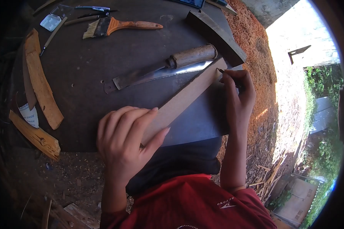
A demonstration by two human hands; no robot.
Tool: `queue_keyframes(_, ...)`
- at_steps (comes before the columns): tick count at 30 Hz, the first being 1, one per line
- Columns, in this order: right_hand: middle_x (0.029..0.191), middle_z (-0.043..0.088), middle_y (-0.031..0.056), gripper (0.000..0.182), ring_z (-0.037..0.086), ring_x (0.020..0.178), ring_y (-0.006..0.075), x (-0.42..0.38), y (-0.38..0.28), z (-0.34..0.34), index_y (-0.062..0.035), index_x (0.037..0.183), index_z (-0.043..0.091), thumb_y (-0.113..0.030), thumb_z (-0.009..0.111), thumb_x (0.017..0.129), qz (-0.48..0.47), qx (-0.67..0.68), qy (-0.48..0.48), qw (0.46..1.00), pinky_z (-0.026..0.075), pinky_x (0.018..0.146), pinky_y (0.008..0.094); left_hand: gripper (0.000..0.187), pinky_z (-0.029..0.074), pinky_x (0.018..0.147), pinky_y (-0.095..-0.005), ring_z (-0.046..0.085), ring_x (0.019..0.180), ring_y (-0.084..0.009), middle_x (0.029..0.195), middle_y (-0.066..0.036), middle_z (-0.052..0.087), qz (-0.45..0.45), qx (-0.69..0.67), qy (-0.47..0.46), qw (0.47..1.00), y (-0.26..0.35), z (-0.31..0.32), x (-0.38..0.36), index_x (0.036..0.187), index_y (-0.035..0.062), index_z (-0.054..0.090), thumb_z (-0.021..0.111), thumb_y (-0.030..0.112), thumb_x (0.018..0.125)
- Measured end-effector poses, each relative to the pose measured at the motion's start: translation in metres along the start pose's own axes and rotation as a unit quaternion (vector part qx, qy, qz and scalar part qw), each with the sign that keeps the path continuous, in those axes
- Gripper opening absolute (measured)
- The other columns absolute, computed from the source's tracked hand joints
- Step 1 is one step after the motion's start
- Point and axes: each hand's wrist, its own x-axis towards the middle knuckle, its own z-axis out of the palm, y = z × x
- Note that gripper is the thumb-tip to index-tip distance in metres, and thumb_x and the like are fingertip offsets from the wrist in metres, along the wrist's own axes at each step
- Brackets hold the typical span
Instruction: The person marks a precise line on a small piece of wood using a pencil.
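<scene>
A flat, pale wooden board (187, 97) lies at a slant across the dark tabletop. My left hand (128, 133) is wrapped over its near end, thumb on one side and fingers on the other. At the far end, my right hand (239, 87) pinches a thin, dark-tipped pencil (221, 70), whose point meets the board's face; most of it is hidden by the fingers. Just beyond the board is a wide chisel (166, 65) with a worn wooden handle, resting by a shiny steel ruler (179, 71).
A curved dark wooden block (218, 36) sits at the table's right edge. A paintbrush (122, 26) lies toward the back. Wood offcuts (44, 80) and sandpaper (28, 113) are on the left. A thin marking tool (54, 35) lies near a small plastic case (51, 23). Sawdust (256, 49) covers the ground at right.
</scene>
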Motion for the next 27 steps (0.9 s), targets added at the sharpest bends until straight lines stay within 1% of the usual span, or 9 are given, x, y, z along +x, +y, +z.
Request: queue_keyframes(27, 0.100, 0.075, 0.0090, 0.013, 0.072, 0.097, 0.0161, 0.0001, -0.0009, 0.0006, 0.0016, 0.108, 0.069, -0.010, 0.069, 0.103, 0.002, 0.003, -0.001, 1.000, 0.054, 0.093, 0.0325, 0.040, 0.051, 0.090, -0.0432, 0.071, 0.100, -0.0252, 0.105, -0.002, 0.075, -0.001, 0.001, -0.002, 1.000, -0.0004, 0.0000, -0.0003, 0.110, 0.0098, 0.078, 0.091, 0.033, 0.080)
